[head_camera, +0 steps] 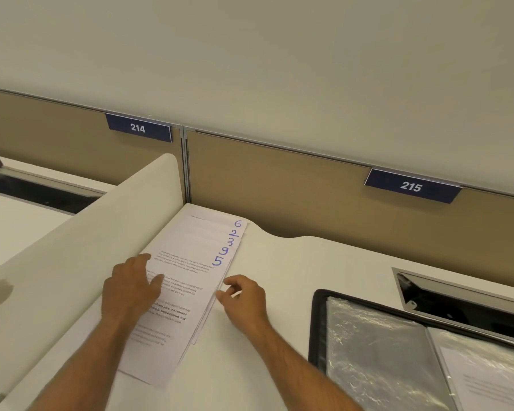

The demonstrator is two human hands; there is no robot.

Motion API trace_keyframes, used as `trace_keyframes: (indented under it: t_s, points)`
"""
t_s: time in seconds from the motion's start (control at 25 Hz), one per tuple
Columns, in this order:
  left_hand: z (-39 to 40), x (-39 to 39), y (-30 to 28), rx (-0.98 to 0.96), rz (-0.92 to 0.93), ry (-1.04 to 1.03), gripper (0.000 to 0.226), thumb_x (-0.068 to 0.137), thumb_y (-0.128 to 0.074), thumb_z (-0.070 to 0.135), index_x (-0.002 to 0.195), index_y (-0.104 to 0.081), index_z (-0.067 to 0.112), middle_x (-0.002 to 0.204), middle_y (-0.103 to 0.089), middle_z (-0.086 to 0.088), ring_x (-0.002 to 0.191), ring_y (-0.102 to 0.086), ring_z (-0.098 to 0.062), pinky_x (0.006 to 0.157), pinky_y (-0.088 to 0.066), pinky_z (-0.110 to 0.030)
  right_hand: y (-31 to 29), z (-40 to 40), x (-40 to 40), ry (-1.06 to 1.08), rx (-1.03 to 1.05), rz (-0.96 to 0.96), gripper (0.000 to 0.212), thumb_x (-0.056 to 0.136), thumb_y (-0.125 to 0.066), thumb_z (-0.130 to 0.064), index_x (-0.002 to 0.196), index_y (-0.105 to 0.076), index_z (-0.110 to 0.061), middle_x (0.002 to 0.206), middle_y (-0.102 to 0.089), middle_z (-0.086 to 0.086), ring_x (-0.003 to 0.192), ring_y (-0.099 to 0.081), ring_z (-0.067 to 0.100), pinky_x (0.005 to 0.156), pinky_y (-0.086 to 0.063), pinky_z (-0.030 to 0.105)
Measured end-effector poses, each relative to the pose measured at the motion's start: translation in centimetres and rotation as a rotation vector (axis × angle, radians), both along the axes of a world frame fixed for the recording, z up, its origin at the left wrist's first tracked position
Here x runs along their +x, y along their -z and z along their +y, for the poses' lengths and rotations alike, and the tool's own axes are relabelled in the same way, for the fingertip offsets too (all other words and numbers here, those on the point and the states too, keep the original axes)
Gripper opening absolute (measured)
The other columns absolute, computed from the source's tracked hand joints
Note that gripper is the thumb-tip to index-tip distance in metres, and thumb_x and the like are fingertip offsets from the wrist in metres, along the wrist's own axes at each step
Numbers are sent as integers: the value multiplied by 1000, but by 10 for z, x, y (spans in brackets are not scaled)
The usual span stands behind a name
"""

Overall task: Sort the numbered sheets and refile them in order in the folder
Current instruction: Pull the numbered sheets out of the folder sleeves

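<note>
1. We see the fanned stack of white printed sheets (pixel 187 280) lying on the white desk (pixel 264 351), blue handwritten numbers 6, 2, 3, 9, 5 showing at their staggered corners.
2. Left hand (pixel 131 292) rests flat on the stack, fingers straight.
3. Right hand (pixel 244 298) pinches the stack's right edge.
4. Right of the stack: open black folder with clear plastic sleeves (pixel 383 351), apart from it.
5. Left of the stack: white curved divider panel (pixel 101 232), just beside it.
6. Behind the stack: tan partition (pixel 279 185).
</note>
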State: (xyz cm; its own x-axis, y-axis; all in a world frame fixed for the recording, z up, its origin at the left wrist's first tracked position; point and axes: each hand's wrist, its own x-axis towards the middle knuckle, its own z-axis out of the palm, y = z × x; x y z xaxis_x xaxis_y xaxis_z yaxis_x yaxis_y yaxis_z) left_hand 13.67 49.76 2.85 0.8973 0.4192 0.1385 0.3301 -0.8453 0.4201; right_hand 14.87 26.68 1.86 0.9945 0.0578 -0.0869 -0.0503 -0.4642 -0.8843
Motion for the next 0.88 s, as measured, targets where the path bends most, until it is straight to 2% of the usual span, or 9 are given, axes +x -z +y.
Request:
trace_keyframes:
  t_s: [0.08, 0.16, 0.24, 0.32, 0.44, 0.52, 0.72, 0.88]
  points:
    - [-22, -3, -6, 3, -97, 88, 57, 89, -70, 41, 136, -57, 11, 134, -62, -10, 123, -52, -35, 97, -44, -50, -10, -22, -8, -17, -87, -67, 35, 89, -71, -38, 122, -65, -27, 108, -64, -10, 92, -61, 8, 87, -53, 27]
    - [-49, -6, -11, 26, -179, 157, 63, 88, -66, 52, 133, -59, 8, 131, -64, -11, 121, -56, -36, 96, -46, -51, -18, -51, -20, -64, -229, -149, 51, 92, -62, -53, 136, -56, -27, 130, -58, -10, 116, -55, 9, 100, -46, 25]
    - [-76, -9, -14, 36, -214, 217, 79, 85, -48, 67, 136, -57, 7, 133, -63, -11, 124, -56, -35, 98, -47, -51, -22, -82, -34, -129, -377, -169, 80, 85, -42, -75, 149, -40, -28, 152, -42, -10, 140, -37, 11, 115, -32, 28]
    - [-109, -15, -15, 28, -200, 273, 91, 83, -34, 76, 143, -50, 9, 143, -55, -10, 133, -50, -32, 107, -42, -50, -21, -115, -48, -163, -566, -160, 98, 75, -23, -83, 158, -20, -29, 165, -18, -8, 153, -15, 14, 123, -15, 35]
    - [-163, -28, -13, 23, -115, 350, 102, 80, -19, 85, 154, -36, 16, 159, -36, -7, 147, -32, -29, 119, -26, -49, -17, -163, -69, -158, -749, -136, 104, 73, -9, -87, 159, 6, -31, 167, 13, -6, 154, 14, 17, 124, 6, 42]
    - [-199, -39, -7, 43, -72, 425, 106, 77, -11, 89, 158, -23, 22, 165, -21, -3, 152, -19, -26, 121, -12, -48, -15, -195, -84, -132, -800, -123, 109, 67, 3, -91, 157, 16, -32, 164, 23, -5, 152, 23, 18, 123, 12, 47]
    - [-275, -65, 6, 109, -30, 587, 111, 73, 2, 95, 160, -4, 27, 165, 5, 2, 154, 0, -24, 120, 3, -46, -5, -267, -123, -73, -847, -71, 105, 61, 14, -93, 143, 34, -30, 157, 34, -6, 149, 30, 19, 121, 17, 49]
    - [-329, -85, 8, 149, -32, 688, 112, 72, 7, 95, 159, -2, 26, 165, 5, 2, 154, 2, -23, 118, 6, -46, 3, -321, -152, -21, -867, -27, 101, 65, 12, -92, 143, 33, -32, 155, 37, -8, 147, 31, 17, 121, 19, 48]
